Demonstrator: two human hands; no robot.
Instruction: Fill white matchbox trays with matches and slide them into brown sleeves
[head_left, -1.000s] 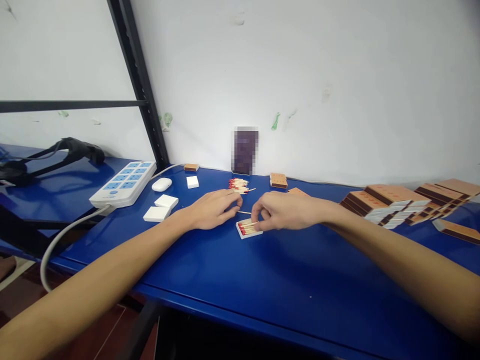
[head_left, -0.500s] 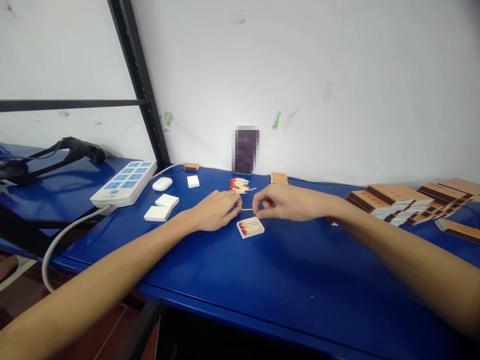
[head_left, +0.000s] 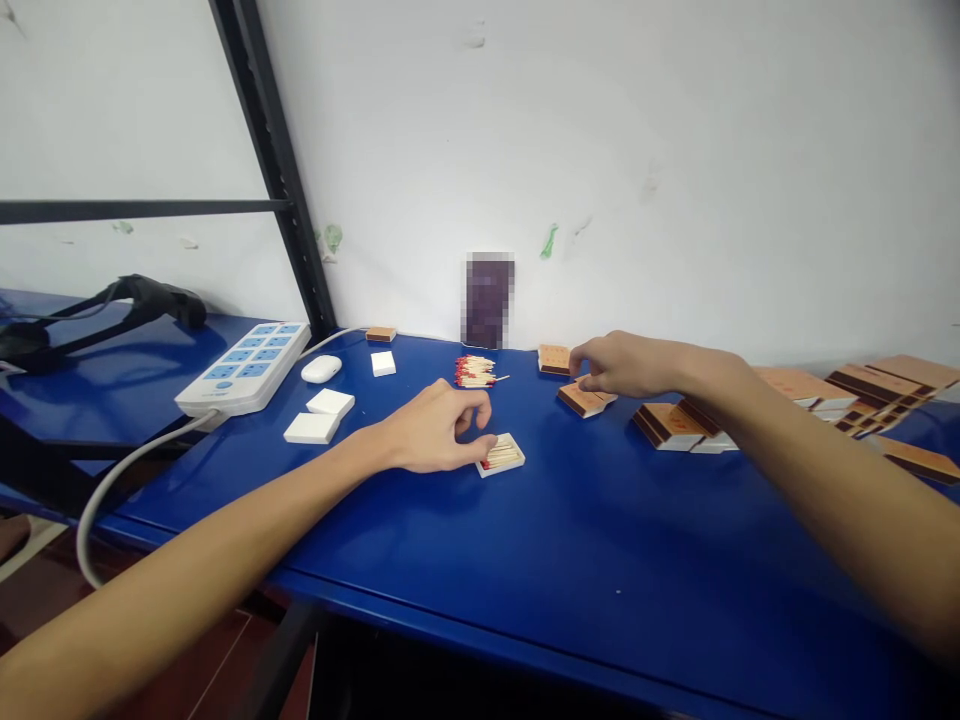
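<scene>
Wht wall [head_left: 675, 150], blue table [head_left: 525, 560], blk frame [head_left: 277, 170] (shelving?)

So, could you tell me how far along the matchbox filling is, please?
Done: rows of closed boxes stacked at the right. In hand: the left hand touches a tray full of matches while the right hand reaches a brown box. Left: loose matches by the wall and white trays.

Open tabletop [head_left: 525, 570] in front; matchbox sleeves [head_left: 670, 424] crowd right.

Left hand [head_left: 439, 432] hides tray [head_left: 506, 455] end (seemingly).
</scene>
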